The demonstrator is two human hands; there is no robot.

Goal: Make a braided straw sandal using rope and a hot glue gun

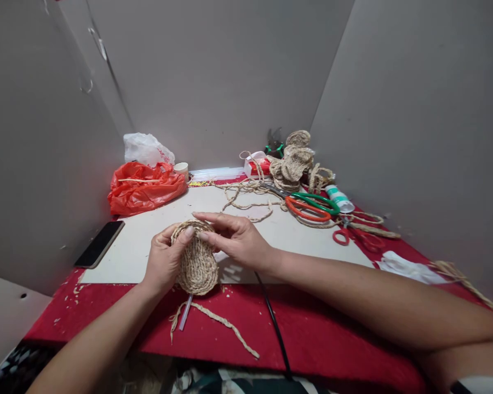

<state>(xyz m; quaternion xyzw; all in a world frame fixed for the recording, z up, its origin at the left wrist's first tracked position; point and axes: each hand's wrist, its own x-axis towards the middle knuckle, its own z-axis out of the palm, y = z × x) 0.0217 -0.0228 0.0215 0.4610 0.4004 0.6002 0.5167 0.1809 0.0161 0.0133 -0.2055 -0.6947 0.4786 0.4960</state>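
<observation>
A round mat coiled from braided jute rope (pixel 196 264) is tilted up on edge over the near border of a pale board (pixel 148 241). My left hand (pixel 164 258) grips its left side, thumb pressed on the front near the top. My right hand (pixel 234 236) holds the upper right rim, fingers curled over the top edge. A loose braided tail (pixel 217 320) hangs from the mat and trails across the red cloth (pixel 320 328). A clear stick (pixel 185 313) lies under the mat.
Green and orange scissors (pixel 312 206), red scissors (pixel 351 234), a glue bottle (pixel 339 198) and a pile of jute coils (pixel 296 161) sit at the back right. A red plastic bag (pixel 142 189), a cup (pixel 182 168) and a phone (pixel 99 243) lie left. A black cable (pixel 273 323) crosses the cloth.
</observation>
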